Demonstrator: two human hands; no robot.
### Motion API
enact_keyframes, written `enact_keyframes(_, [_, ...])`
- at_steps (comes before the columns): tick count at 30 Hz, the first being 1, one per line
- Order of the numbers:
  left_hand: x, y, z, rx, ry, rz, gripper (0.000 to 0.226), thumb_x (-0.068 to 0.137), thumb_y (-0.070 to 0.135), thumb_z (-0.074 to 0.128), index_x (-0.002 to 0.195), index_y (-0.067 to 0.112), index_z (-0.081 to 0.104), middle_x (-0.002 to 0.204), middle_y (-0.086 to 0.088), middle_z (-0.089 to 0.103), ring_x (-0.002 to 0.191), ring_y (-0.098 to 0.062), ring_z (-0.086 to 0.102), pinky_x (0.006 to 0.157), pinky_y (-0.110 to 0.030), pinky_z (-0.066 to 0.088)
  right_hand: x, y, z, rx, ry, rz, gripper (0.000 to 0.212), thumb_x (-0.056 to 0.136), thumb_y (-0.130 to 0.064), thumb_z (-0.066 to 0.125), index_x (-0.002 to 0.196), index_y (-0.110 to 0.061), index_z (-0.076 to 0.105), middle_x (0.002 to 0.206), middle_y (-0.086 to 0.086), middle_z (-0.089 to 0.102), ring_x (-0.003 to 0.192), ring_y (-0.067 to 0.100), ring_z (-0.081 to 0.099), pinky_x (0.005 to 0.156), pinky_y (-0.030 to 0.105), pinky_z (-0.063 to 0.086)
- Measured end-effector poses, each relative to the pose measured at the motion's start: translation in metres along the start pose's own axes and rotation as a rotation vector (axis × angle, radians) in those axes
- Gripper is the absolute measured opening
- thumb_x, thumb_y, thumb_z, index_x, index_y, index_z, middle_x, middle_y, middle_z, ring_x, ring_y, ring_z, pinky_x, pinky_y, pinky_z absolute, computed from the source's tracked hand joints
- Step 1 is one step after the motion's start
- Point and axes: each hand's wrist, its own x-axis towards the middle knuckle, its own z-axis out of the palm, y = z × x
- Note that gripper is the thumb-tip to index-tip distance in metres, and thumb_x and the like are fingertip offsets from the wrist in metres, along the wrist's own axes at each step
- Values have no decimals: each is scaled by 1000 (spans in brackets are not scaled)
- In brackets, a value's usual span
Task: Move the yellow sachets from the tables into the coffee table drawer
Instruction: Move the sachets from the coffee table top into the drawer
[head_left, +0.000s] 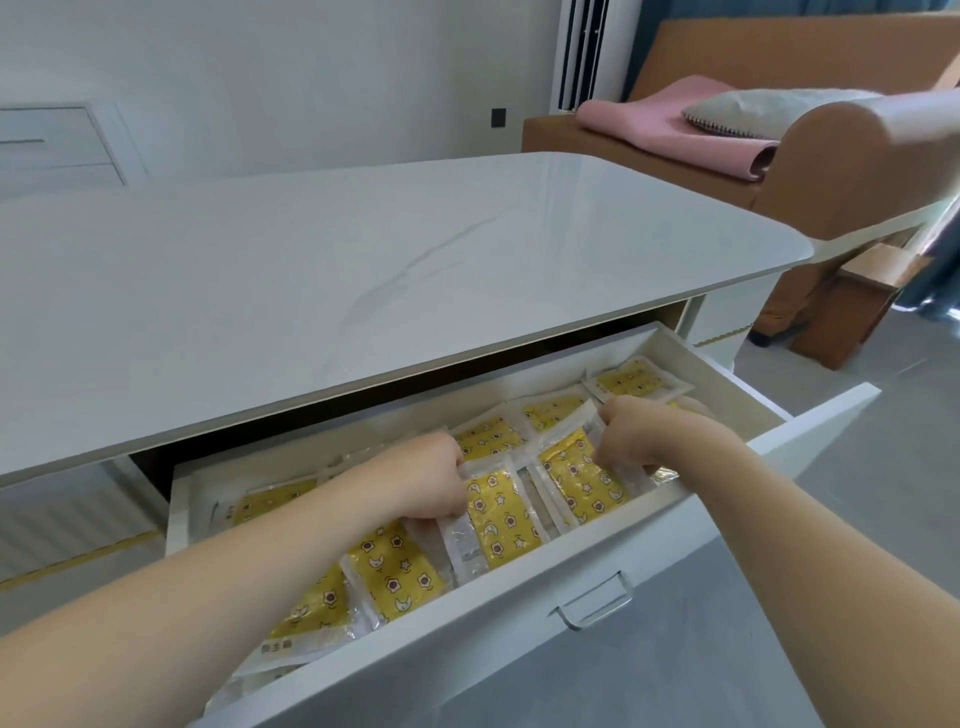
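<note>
Both hands are inside the open coffee table drawer (675, 525): the left hand (415, 480) and right hand (641, 431) each pinch clear-edged yellow sachets (498, 514), fingers curled on the packets. Many sachets already fill the drawer, and the coffee table top (363, 270) bears none, so the transfer appears nearly complete; other tables are out of view.

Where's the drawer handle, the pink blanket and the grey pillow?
drawer handle (597, 603): head view, middle of the metal bar.
pink blanket (670, 132): head view, its folded top.
grey pillow (769, 109): head view, its upper face.
</note>
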Motion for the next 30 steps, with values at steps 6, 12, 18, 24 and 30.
enact_keyframes(6, [-30, 15, -34, 233, 153, 90, 36, 87, 52, 61, 106, 22, 61, 97, 5, 64, 84, -10, 61, 74, -31, 54, 5, 4, -2, -122, 151, -52, 9, 90, -14, 53, 95, -11, 60, 97, 8, 66, 81, 22, 63, 67, 31, 52])
enact_keyframes(12, [-76, 28, -55, 355, -29, 120, 110, 59, 89, 57, 148, 30, 29, 143, 8, 43, 126, -15, 43, 101, -37, 44, -36, 8, -15, -162, 261, -304, 41, 102, -36, 40, 137, -20, 52, 136, 0, 57, 123, 19, 53, 102, 34, 42])
enact_keyframes(18, [-83, 28, -42, 481, -119, 58, 146, 45, 97, 55, 153, 30, -17, 159, 6, -28, 144, -24, -31, 109, -74, -3, -48, 23, 2, -109, 528, -477, 58, 95, -56, 31, 137, -21, 52, 144, -4, 48, 136, 16, 40, 113, 33, 30])
enact_keyframes(24, [-86, 34, -37, 559, -8, 67, 141, 52, 94, 54, 152, 28, -20, 156, 1, -35, 139, -27, -40, 102, -78, -12, -39, 24, 4, -39, 767, -554, 42, 98, -39, 43, 133, -19, 55, 148, 1, 45, 142, 20, 32, 116, 46, 28])
enact_keyframes(30, [-77, 29, -49, 545, 42, 19, 144, 49, 91, 60, 153, 28, -18, 158, 1, -31, 142, -27, -36, 104, -78, -8, -26, 14, 5, -57, 922, -538, 34, 97, -28, 47, 126, -16, 58, 146, 3, 47, 142, 23, 31, 116, 43, 24])
